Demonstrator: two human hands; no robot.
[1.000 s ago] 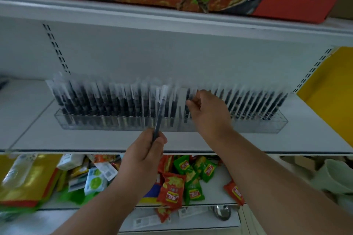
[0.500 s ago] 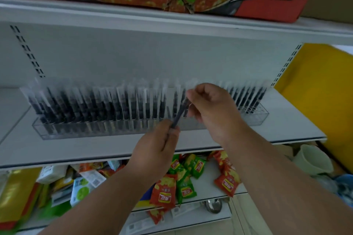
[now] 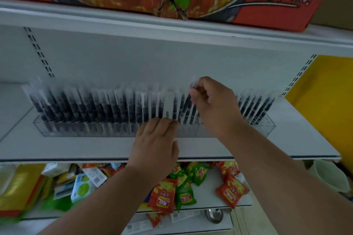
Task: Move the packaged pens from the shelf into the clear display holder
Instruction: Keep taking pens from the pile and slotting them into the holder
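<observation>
The long clear plastic display holder [image 3: 57,129] sits on your white metal shelf [image 3: 95,149], packed with upright black pens in clear sleeves [image 3: 99,107]. Your left hand [image 3: 154,143] rests at the holder's front edge near the middle, fingers curled against the pens; whether it grips one I cannot tell. Just right of it, your right hand [image 3: 215,105] pinches the top of one sleeved pen [image 3: 193,85] standing in the row.

Dim, soft-focus view, wide-angle bowed edges
</observation>
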